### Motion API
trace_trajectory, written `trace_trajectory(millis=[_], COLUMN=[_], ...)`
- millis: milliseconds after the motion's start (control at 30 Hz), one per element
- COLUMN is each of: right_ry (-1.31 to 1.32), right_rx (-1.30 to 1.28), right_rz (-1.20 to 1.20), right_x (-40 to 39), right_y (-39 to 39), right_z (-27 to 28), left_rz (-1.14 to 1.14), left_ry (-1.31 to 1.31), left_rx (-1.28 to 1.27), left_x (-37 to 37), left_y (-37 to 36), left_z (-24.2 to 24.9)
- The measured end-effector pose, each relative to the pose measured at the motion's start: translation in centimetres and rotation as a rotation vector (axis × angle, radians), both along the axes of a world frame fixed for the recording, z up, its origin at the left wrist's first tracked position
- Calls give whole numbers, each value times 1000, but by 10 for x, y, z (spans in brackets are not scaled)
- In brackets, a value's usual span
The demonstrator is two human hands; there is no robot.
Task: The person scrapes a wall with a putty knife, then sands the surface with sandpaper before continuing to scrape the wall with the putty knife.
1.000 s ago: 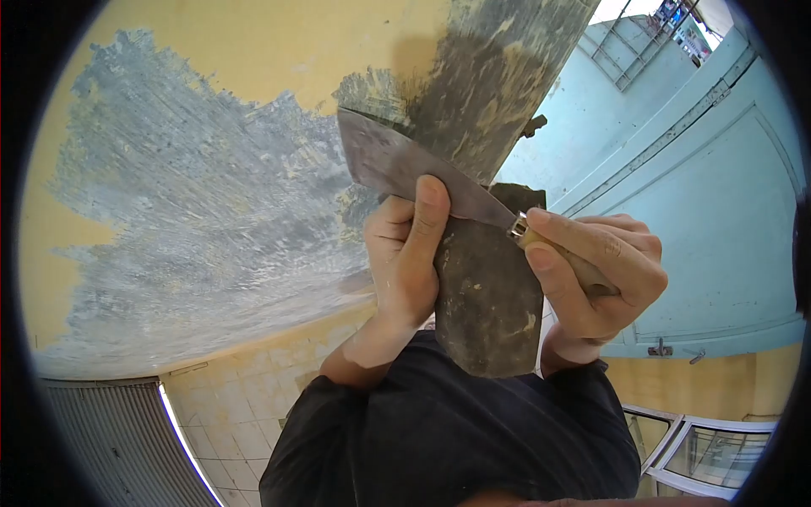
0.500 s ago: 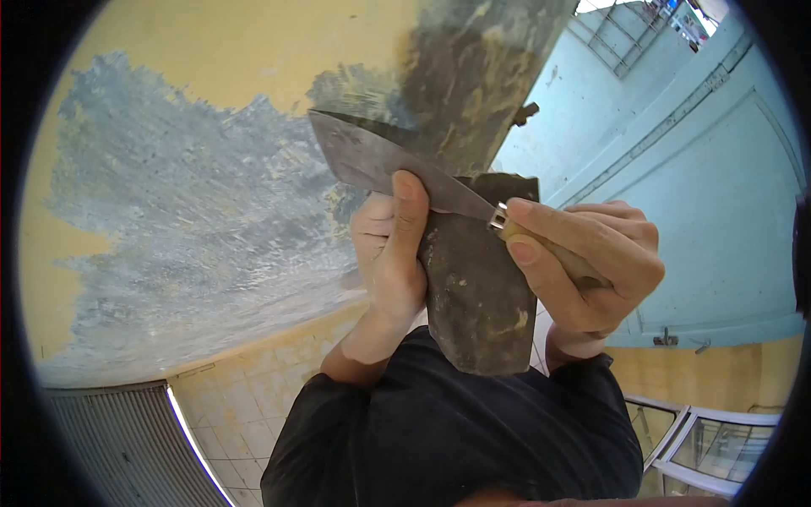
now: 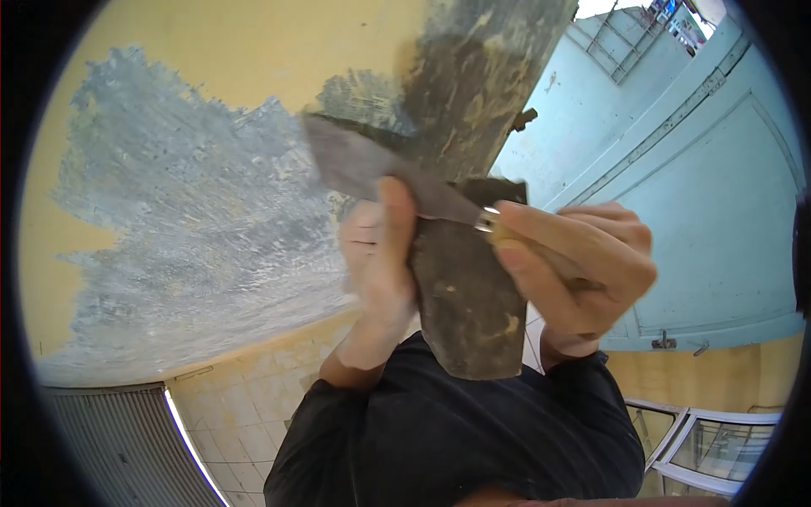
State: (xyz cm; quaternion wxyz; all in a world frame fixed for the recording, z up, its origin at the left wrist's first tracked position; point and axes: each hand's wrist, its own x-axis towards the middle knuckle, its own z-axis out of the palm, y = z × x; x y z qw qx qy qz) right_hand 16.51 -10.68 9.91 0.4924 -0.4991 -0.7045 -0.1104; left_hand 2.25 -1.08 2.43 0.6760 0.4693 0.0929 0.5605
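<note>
Shifted slightly leftward, both hands' grips clamp a worn, putty-stained scraper (image 3: 372, 169): right hand (image 3: 574, 262), left hand (image 3: 380, 253).

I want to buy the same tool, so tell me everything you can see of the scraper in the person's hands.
The scraper has a broad, flat metal blade, grey and smeared with dried filler, widening toward its far edge. A shiny metal collar joins it to a pale, wood-like handle. The right hand grips the handle; the left hand presses its fingers on the blade's flat. It is tilted, its wide end up-left against the grey-patched yellow wall, over a dark, dirty board. Motion blurs finer detail.
</note>
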Motion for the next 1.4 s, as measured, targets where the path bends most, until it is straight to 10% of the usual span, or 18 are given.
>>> trace_trajectory(millis=[100, 1400], right_ry=[24, -12], right_rx=[91, 72], right_rz=[24, 37], right_x=[5, 6], right_y=[3, 3], right_z=[0, 3], left_rz=[-49, -7], left_ry=[-11, 129], left_rx=[-289, -132], left_x=[16, 10], left_y=[-6, 0], left_z=[8, 2])
